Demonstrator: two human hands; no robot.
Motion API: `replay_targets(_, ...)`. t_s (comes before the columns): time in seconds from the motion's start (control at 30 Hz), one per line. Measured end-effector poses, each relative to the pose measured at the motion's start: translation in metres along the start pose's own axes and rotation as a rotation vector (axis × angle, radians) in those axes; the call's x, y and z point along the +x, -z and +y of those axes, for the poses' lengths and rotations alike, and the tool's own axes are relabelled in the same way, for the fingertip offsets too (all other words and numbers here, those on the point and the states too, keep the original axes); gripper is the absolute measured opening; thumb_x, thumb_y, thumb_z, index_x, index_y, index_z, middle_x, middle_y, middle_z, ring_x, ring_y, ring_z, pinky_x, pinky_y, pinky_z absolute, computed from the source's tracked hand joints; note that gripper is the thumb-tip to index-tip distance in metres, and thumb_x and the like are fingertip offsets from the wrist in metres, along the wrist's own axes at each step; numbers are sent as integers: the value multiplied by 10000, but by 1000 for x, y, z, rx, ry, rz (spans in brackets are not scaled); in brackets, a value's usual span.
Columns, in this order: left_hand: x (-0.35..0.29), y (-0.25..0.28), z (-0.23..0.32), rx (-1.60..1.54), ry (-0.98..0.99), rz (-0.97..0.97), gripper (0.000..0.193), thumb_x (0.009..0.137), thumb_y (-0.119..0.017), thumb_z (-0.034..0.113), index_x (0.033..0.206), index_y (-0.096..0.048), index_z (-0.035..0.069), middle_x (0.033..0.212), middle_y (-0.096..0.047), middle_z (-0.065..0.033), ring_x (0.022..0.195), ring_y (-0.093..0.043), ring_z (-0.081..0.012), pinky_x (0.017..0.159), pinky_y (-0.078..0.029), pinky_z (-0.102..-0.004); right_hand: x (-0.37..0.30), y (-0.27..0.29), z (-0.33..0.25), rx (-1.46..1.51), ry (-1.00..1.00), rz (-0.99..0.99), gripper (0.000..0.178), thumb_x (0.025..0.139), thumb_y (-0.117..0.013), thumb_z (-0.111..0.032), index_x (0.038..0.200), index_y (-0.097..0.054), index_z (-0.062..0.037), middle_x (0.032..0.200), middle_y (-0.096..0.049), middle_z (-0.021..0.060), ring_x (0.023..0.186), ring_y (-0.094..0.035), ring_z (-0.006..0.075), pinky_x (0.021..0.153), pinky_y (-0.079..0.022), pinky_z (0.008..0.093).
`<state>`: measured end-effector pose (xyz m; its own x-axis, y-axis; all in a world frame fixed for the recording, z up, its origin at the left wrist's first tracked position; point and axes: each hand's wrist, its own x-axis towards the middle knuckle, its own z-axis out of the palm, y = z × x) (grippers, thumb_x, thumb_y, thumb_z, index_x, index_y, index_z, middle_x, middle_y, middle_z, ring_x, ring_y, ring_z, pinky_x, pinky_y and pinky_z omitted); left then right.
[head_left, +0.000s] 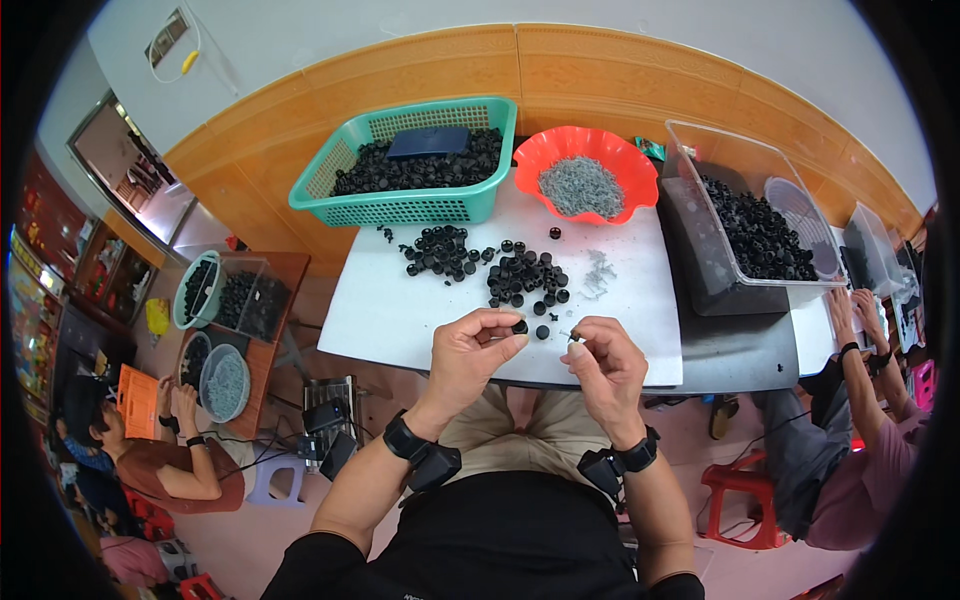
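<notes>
Above the front part of the white sheet [385,300], my left hand [468,350] pinches a small round black cap [520,327] between thumb and fingers. To its right, my right hand [612,362] has thumb and fingertips closed on a small black part [574,337] with a thin greyish pin-like end pointing toward the cap. The two pieces are apart. Just beyond my hands lies a loose pile of black caps [525,275], and left of it a heap of small black parts [438,250]. A few grey screw-like pieces [598,275] are scattered to the right.
At the back stand a green basket [400,208] of black parts with a dark blue box on top, a red scalloped bowl [640,180] of grey pieces, and a clear bin [740,275] of black parts. People work at a side table [290,270] on the left and at the right.
</notes>
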<state>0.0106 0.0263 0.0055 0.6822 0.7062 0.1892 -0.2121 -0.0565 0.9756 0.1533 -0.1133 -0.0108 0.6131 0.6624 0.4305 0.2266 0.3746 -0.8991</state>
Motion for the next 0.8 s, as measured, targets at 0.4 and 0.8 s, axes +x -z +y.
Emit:
replay_targets(0.4,-5,-4,7,15,33,-101,286,847,-745,-97,1116,-687,-21,1129,-679,-92,1011,-660,-139,916,-569,-282,4,-8,-16,-27,31,-124,192,976,-662,-66,1137,-614,27,1043,-733,93,784,-661,89,704,-535,236)
replay_targets(0.8,-10,-5,1,-287,129,-152,265,920,-699,-40,1180,-653,-43,1094,-712,-112,959,-695,-146,894,-576,-282,0,-11,-22,95,-24,-129,175,997,-621,-59,1138,-600,43,1043,-733,116,839,-684,115,736,-560,256)
